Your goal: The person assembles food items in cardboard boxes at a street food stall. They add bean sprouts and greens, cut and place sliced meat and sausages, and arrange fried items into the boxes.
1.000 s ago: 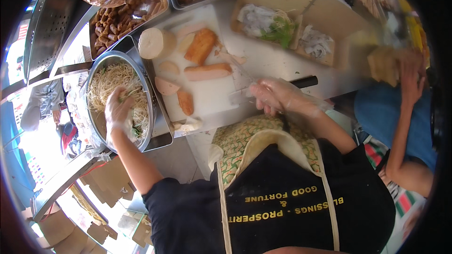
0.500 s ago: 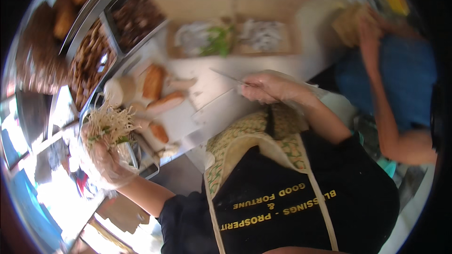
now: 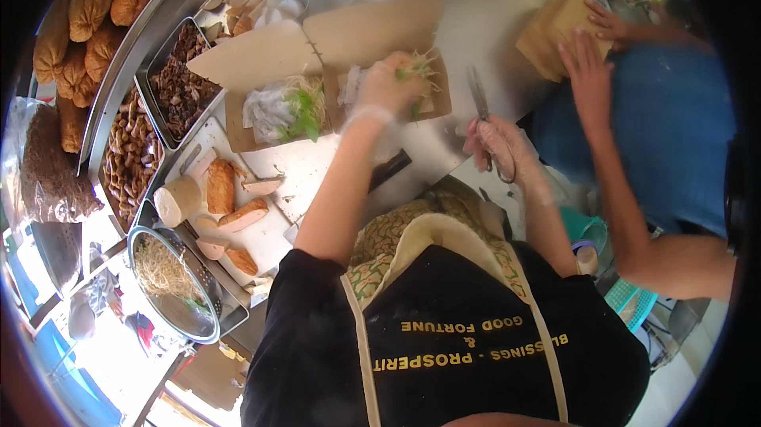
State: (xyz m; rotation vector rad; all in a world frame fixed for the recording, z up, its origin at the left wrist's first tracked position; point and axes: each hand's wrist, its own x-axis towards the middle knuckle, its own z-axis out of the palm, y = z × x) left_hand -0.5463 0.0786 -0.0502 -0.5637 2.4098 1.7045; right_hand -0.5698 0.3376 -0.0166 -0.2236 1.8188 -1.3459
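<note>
My left hand (image 3: pixel 388 86), in a clear plastic glove, is closed on a bunch of bean sprouts (image 3: pixel 424 69) with some green leaves. It is over the right one of two open brown cardboard boxes (image 3: pixel 444 102), partly hiding white rice noodles (image 3: pixel 349 82) inside. In the left box (image 3: pixel 238 122) lie white noodles, bean sprouts and green herbs (image 3: pixel 304 108). My gloved right hand (image 3: pixel 506 146) holds scissors (image 3: pixel 479 94), their blades pointing away from me. At the left, a metal colander (image 3: pixel 208 332) holds more bean sprouts (image 3: pixel 165 266).
A white cutting board (image 3: pixel 297 189) carries browned sausage pieces (image 3: pixel 220 187) and a pale roll (image 3: pixel 177 200). Metal trays of dark chopped meat (image 3: pixel 178 82) and brown pieces (image 3: pixel 131 154) stand beyond. At right, another person's hands (image 3: pixel 590 70) rest on folded brown cartons (image 3: pixel 547 35).
My left hand has moved from the colander side at the left to the right box, carrying the bean sprouts. The view has shifted, and my right hand still holds the scissors.
</note>
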